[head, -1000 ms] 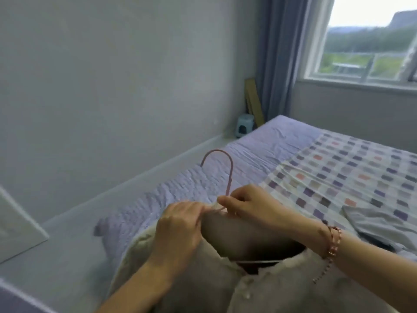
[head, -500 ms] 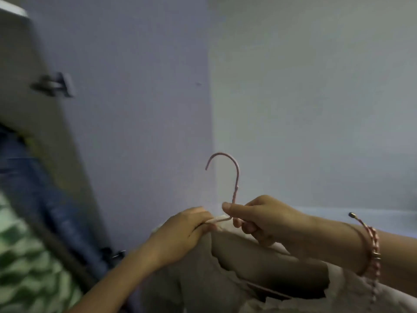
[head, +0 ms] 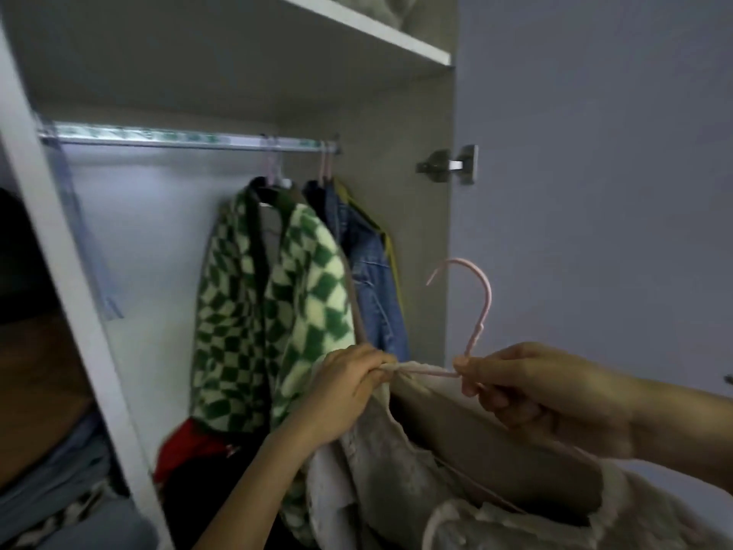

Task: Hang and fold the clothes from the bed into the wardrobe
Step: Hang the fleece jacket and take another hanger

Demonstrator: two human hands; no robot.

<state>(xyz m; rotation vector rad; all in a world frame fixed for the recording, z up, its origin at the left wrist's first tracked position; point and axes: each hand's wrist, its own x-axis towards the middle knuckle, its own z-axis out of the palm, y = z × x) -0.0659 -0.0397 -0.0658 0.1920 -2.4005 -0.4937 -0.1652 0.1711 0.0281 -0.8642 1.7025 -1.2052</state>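
No readable text, labels or numbers anywhere.

Two hands (head: 349,394) (head: 547,394), one pink hanger (head: 486,295), one rail (head: 178,136).

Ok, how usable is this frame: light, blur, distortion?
Head view: dim overall, and the brightest patch is the lit strip along the rail, glowing on the back panel. The checkered jacket and lower-left clothes are smeared by motion blur. The pink hanger, left hand and right hand read clearly enough. The wardrobe's left upright bows from the wide-angle lens.
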